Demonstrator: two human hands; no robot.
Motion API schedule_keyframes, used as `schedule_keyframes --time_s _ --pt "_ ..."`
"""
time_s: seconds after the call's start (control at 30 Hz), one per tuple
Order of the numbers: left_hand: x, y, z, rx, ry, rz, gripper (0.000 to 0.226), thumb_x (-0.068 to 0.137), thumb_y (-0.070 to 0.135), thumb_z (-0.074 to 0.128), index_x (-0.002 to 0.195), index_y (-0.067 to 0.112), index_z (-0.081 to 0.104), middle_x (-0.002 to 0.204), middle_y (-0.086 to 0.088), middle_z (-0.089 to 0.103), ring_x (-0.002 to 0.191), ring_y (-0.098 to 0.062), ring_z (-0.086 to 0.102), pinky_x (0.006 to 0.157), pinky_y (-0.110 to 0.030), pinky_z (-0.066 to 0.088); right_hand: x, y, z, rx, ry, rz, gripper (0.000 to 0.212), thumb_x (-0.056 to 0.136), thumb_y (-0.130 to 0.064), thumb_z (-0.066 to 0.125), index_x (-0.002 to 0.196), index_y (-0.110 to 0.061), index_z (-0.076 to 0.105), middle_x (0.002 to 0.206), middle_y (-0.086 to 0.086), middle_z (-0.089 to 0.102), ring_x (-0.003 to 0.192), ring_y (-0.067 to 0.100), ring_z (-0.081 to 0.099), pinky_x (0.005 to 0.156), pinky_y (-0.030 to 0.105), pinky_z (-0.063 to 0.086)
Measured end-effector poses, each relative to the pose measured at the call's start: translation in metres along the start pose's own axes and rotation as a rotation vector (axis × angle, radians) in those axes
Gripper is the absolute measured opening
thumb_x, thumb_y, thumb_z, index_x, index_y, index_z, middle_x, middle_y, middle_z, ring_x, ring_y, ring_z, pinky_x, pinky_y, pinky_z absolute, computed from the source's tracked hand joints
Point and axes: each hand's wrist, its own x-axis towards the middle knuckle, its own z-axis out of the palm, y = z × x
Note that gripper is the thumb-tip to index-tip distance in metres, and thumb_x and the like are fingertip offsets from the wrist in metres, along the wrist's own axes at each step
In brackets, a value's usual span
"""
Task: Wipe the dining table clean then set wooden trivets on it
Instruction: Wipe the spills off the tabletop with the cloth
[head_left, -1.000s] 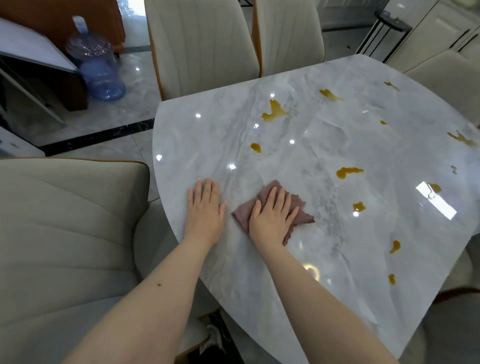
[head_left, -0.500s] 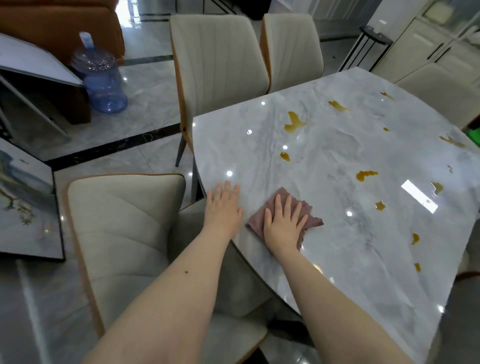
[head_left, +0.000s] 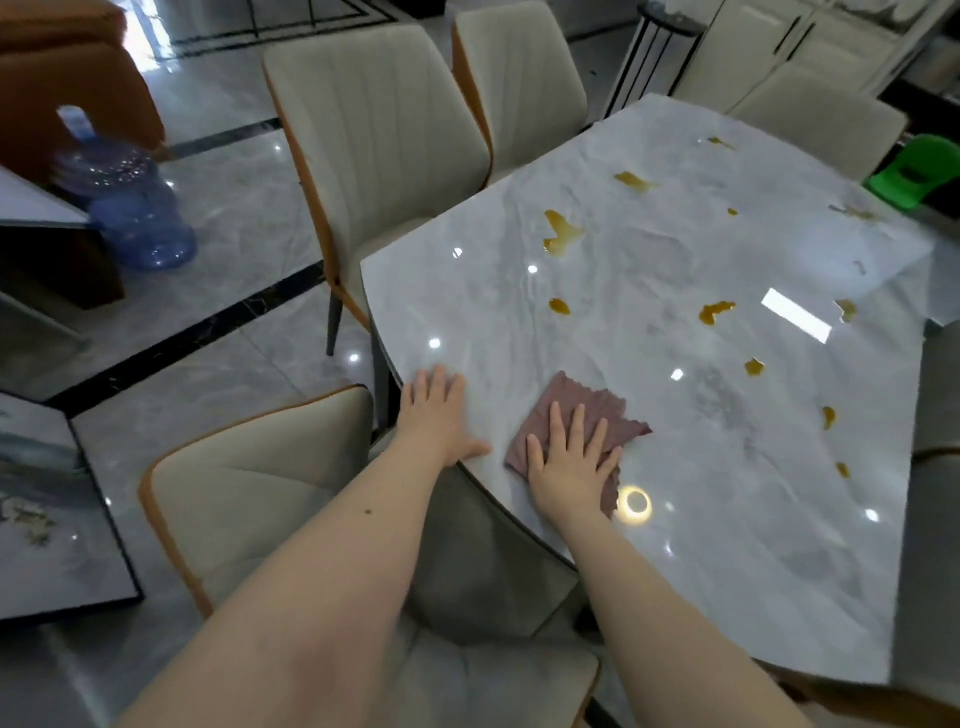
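Note:
The grey marble dining table (head_left: 727, 493) carries several amber spill stains, the largest one (head_left: 560, 235) towards the far side and smaller ones (head_left: 716, 312) to the right. A mauve cloth (head_left: 582, 410) lies flat near the table's near-left edge. My right hand (head_left: 569, 465) presses down on the cloth with fingers spread and straight. My left hand (head_left: 439, 415) rests flat on the bare table edge just left of the cloth. No wooden trivets are in view.
Beige upholstered chairs surround the table: one (head_left: 249, 499) under my left arm, two (head_left: 384, 130) at the far left, another (head_left: 815, 119) at the far right. A blue water jug (head_left: 130, 208) stands on the floor at left, a framed picture (head_left: 47, 519) lies lower left, and a green stool (head_left: 914, 171) at right.
My view has swung left and back, so the table sits further right in frame. Both hands stay flat, the right one pressing the cloth near the table's edge.

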Motion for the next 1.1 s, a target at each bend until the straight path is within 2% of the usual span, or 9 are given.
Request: schedule_keyframes --time_s 0.1,0.27,0.5,0.6,0.73,1.1 --pt "0.016 -0.012 -0.015 0.029 -0.02 -0.001 0.117 0.07 0.071 0.061 0.151 0.016 -0.004 0.157 -0.016 -0.01 0.144 -0.038 -0.01 0.117 -0.05 -0.004 0.01 -0.015 -0.001 0.001 -0.007 -0.017 0.061 0.101 -0.049 0.02 0.153 -0.031 -0.006 0.16 0.001 -0.015 0.145 0.031 -0.019 0.113 0.055 -0.015" --pt "0.045 -0.039 -0.035 0.037 -0.022 0.011 0.125 0.059 0.073 0.069 0.15 0.022 0.0 0.157 -0.016 -0.01 0.143 -0.04 -0.009 0.117 -0.053 -0.002 0.025 -0.04 0.0 -0.007 -0.009 0.002 0.061 0.101 -0.05 0.019 0.152 -0.031 -0.008 0.16 0.002 -0.016 0.145 0.031 -0.021 0.113 0.055 -0.016" --pt "0.081 -0.067 -0.052 0.109 -0.095 0.081 0.144 0.047 0.081 0.069 0.15 0.021 -0.013 0.154 -0.024 -0.019 0.14 -0.047 -0.017 0.116 -0.054 -0.006 0.043 -0.073 0.001 0.023 0.002 0.103 0.061 0.101 -0.049 0.019 0.153 -0.031 -0.006 0.16 0.001 -0.016 0.145 0.031 -0.02 0.113 0.055 -0.015" --pt "0.086 -0.07 -0.055 0.102 -0.14 0.127 0.147 0.049 0.082 0.068 0.149 0.017 -0.019 0.151 -0.026 -0.025 0.139 -0.047 -0.021 0.114 -0.054 -0.01 0.045 -0.089 0.003 0.058 0.017 0.206 0.06 0.101 -0.049 0.021 0.153 -0.032 -0.004 0.16 0.0 -0.014 0.146 0.029 -0.019 0.114 0.054 -0.014" --pt "0.087 -0.077 -0.049 0.093 -0.098 0.173 0.148 0.048 0.087 0.061 0.149 0.015 -0.02 0.151 -0.026 -0.027 0.138 -0.047 -0.024 0.114 -0.053 -0.011 0.047 -0.099 0.005 0.073 0.056 0.287 0.06 0.1 -0.05 0.022 0.153 -0.035 -0.002 0.161 -0.002 -0.011 0.146 0.028 -0.016 0.116 0.054 -0.012" --pt "0.092 -0.064 -0.054 0.114 -0.162 0.126 0.151 0.048 0.083 0.066 0.148 0.012 -0.023 0.149 -0.03 -0.027 0.136 -0.052 -0.023 0.113 -0.057 -0.01 0.048 -0.108 0.001 0.101 0.018 0.35 0.059 0.101 -0.049 0.02 0.152 -0.035 -0.005 0.16 -0.002 -0.014 0.146 0.027 -0.019 0.115 0.051 -0.015"
